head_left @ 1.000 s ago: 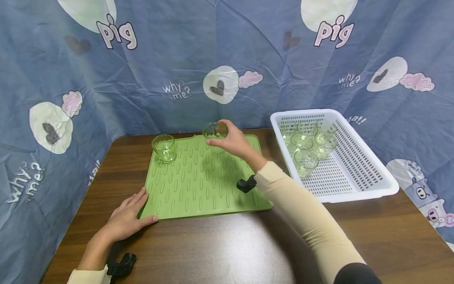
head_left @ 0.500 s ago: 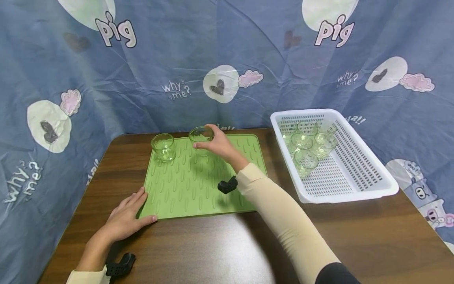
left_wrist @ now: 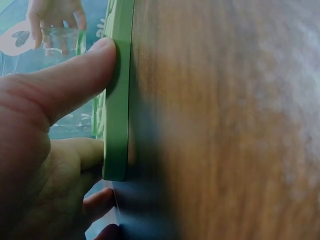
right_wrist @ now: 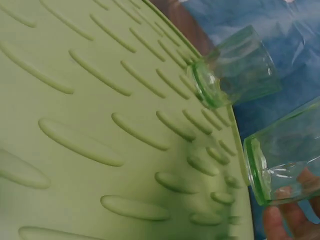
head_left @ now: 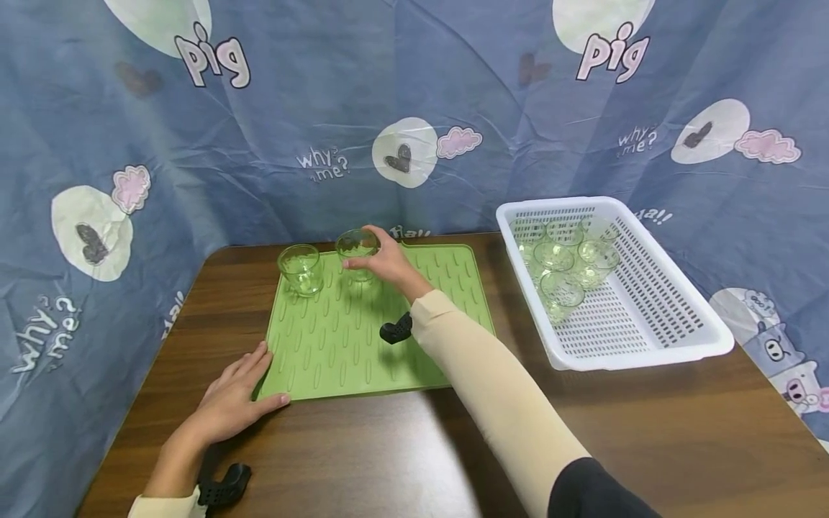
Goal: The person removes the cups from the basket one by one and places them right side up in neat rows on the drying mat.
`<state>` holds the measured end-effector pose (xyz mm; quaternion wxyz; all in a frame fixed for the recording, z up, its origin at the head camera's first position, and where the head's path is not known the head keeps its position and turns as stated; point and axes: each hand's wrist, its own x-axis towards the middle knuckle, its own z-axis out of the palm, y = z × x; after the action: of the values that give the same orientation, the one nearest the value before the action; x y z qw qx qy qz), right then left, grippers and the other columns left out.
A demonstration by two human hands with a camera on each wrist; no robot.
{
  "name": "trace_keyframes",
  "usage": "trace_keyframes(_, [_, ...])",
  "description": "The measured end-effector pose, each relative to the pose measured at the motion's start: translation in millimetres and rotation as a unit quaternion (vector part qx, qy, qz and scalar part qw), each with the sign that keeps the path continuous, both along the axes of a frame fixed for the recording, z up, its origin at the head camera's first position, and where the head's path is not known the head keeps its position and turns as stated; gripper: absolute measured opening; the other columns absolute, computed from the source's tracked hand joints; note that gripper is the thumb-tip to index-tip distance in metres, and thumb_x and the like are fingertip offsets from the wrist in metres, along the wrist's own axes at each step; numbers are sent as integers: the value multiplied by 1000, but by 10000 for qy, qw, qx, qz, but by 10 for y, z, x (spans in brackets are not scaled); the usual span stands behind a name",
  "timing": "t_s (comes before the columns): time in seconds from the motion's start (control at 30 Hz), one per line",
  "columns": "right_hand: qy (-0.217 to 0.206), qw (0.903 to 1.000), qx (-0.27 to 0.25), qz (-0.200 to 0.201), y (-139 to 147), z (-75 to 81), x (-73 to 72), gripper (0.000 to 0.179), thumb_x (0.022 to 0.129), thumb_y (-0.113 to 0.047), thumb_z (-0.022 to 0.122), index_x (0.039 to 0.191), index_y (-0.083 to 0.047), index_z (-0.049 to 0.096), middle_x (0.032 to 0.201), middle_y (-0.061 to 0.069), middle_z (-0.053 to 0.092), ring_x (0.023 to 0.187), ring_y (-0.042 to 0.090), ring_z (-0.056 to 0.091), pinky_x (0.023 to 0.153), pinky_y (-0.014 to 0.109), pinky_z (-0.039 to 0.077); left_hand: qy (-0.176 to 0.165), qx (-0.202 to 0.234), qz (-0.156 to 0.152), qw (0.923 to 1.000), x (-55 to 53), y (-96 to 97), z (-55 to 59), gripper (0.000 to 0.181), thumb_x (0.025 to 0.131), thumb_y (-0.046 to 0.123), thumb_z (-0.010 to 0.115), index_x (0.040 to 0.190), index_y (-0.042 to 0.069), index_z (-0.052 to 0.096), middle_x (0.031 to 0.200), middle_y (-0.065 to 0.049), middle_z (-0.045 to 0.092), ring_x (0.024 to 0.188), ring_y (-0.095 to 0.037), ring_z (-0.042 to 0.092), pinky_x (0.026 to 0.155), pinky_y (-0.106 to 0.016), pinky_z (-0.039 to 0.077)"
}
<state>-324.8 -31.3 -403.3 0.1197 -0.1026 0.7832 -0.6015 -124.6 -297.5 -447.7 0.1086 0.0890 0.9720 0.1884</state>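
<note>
My right hand (head_left: 386,260) grips a clear greenish glass (head_left: 357,248) by its side, thumb in front and fingers behind. That glass is upright over the back of the green ridged mat (head_left: 324,360), and the right wrist view shows its base (right_wrist: 257,172) close to the mat's surface. A second glass (head_left: 301,270) stands upright on the mat's back left corner, just left of the held one. My left hand (head_left: 229,403) rests with spread fingers at the mat's front left corner; its thumb lies on the front edge in the left wrist view.
A white perforated basket (head_left: 686,338) stands on the wooden table (head_left: 388,453) to the right, with several upright glasses (head_left: 562,289) grouped in its left and back part. A blue printed curtain (head_left: 453,72) hangs right behind the table's back edge.
My right hand has carried the glass leftward along the back of the mat and slightly lower, closer to the standing glass. My left hand has stayed in place.
</note>
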Motion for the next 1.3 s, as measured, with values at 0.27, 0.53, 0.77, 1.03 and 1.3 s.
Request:
trace_keyframes(0.27, [-229,9993,-278,-80,-25,-77,-52,91,83,-22,82,156,-13,29,150,10,50,132,32,54,107,45,48,11,-35,6,10000,-5,7,10,95,90,56,64,154,-4,28,163,-26,20,141,-53,27,100,-76,29])
trace_keyframes(0.53, [-160,9995,-231,-155,-64,-139,-74,87,82,-20,83,154,-15,34,148,10,51,124,33,60,108,46,46,3,-63,-46,10000,-21,-1,9,94,90,55,64,154,-4,28,162,-28,21,140,-55,28,99,-75,30])
trace_keyframes(0.77, [-116,9999,-78,-57,-63,-181,-102,90,81,-22,83,156,-16,32,151,11,48,123,33,59,108,47,46,53,-76,-12,10000,-2,10,25,94,89,54,65,154,-4,29,162,-27,22,140,-53,28,100,-75,30])
trace_keyframes(1.03, [-202,9997,-120,17,0,-226,-91,90,85,-23,79,158,-14,27,152,13,46,133,34,53,110,48,45,63,-16,-13,10000,-31,38,32,94,89,54,65,154,-4,29,162,-27,21,140,-54,27,101,-74,29])
trace_keyframes(1.3, [-144,9998,-143,58,-44,-276,-75,89,85,-21,79,157,-13,27,152,13,47,126,33,58,108,47,46,53,-19,29,10000,-1,23,38,94,89,54,65,154,-5,29,162,-27,22,140,-54,28,100,-74,29])
